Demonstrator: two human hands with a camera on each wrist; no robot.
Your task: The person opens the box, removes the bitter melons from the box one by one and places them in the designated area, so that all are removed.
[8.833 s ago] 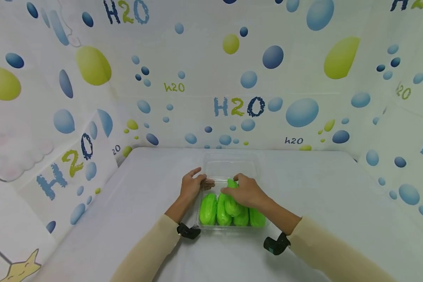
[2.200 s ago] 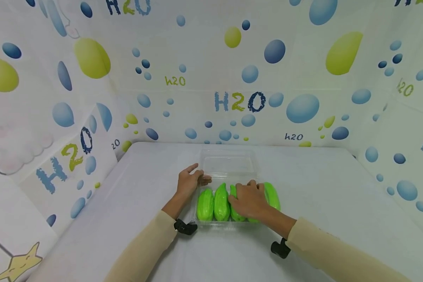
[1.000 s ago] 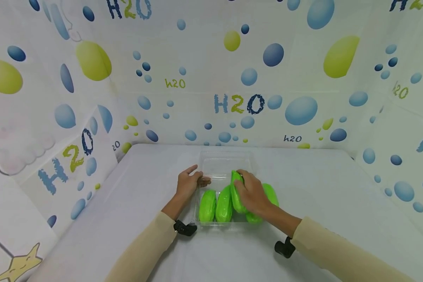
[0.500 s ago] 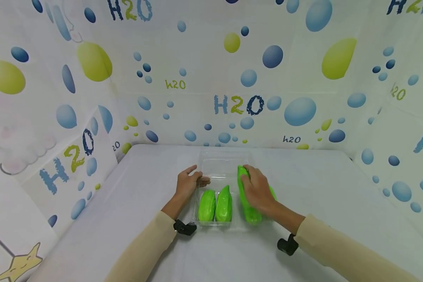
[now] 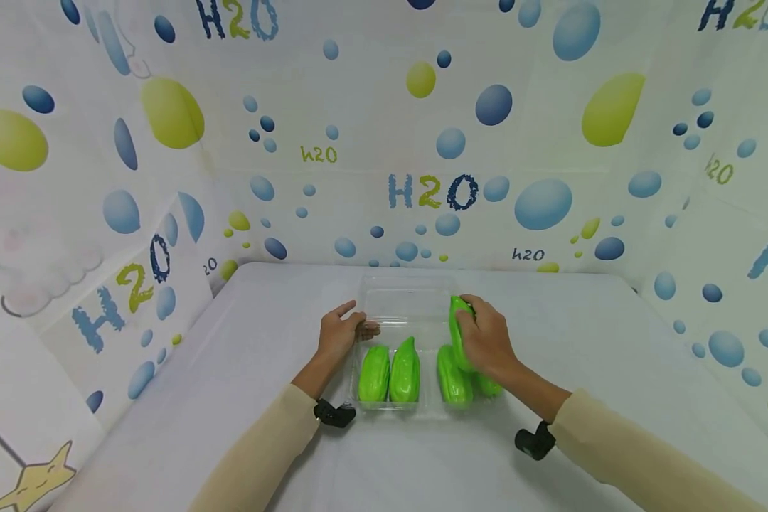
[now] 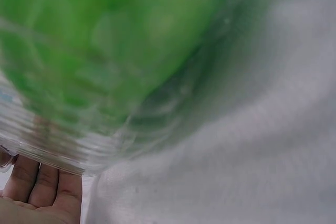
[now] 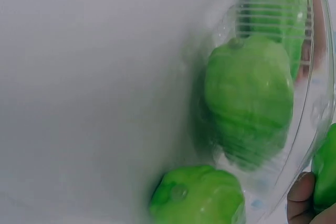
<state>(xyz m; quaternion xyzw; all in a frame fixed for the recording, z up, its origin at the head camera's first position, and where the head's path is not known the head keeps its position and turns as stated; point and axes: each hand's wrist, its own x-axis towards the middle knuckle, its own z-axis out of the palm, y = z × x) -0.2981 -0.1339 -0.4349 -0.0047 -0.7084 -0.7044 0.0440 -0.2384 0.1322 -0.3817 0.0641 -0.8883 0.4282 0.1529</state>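
Right fingers [image 7: 300, 192] grip a glossy green oblong vegetable [image 7: 325, 171]; clear those beneath them; straightish left fingers [image 6: 68, 190] touch a transparent plastic box [image 5: 389, 406].

Vegetables [image 5: 406, 373] are bright green, sleeves [image 5: 256, 444] beige, the white backdrop [image 5: 371, 92] spotted blue and lime.

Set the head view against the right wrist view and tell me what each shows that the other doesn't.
Only the head view shows the beige sleeves and the readable H2O lettering. Only the right wrist view shows the round mark on a loose green vegetable's end. Both show the right hand gripping a vegetable, and the clear container with two green vegetables inside.
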